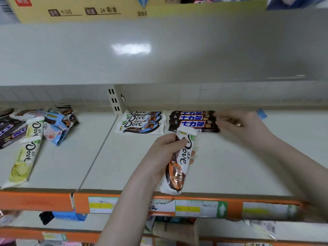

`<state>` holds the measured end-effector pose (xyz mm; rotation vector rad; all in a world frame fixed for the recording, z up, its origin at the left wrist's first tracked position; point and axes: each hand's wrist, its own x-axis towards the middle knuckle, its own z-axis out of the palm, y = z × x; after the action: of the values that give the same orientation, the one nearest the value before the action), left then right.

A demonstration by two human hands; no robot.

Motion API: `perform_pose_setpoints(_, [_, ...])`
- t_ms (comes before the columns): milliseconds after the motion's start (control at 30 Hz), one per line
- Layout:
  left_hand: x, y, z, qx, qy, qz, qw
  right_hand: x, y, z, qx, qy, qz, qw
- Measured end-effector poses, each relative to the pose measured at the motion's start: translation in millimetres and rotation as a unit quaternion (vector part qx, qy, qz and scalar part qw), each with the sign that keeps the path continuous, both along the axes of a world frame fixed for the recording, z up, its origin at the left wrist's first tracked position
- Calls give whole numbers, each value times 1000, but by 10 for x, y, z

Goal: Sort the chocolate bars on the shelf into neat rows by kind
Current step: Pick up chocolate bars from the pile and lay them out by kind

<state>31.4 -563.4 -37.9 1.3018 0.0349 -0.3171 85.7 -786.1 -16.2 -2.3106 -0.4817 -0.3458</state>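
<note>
Evidently the sorting is partway along: the person's left hand (166, 150) has its fingers (179, 142) and thumb curled round a white Dove bar with an orange-brown picture (179, 162), held on end above the shelf (239, 166) near its front edge, while the right hand (237, 124) reaches to the right end of the dark Snickers row (192, 120), fingers loosely extended against the wrappers as if squaring them; motion blur hides whether they pinch anything. Just left of that row lies a neat stack of blue-and-white Dove bars (141, 123), both groups at the back of the shelf. On the neighbouring left-hand panel an unsorted heap (40, 125) of mixed bars waits, with a pale green Dove bar (22, 160) sprawled toward the front. The held bar matches neither finished row, so the next move likely calls for starting a fresh row beside them, laid flat and parallel. Wrappers are glossy, slippery film with crimped ends; the shelf is smooth painted metal.
</note>
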Motion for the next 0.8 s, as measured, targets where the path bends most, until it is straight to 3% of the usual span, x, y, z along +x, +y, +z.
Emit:
perform_pose_setpoints(167, [-48,-632,117,127,-94,-52,986,-287,-408,210,157,109,86,978])
perform_pose_setpoints(400, [-58,-1830,283,216,-99,-43,971,-476,-1483,242,153,161,84,971])
perform_pose_setpoints(533, [-93,-2500,304,183,-100,-36,977,-518,-2114,213,196,167,59,965])
perform_pose_setpoints(667, [-104,-2998,309,82,-65,58,993,-522,-2539,147,247,151,38,956])
perform_pose_setpoints(800, [-70,-3259,331,-14,-21,137,990,-517,-2708,7,212,161,24,964])
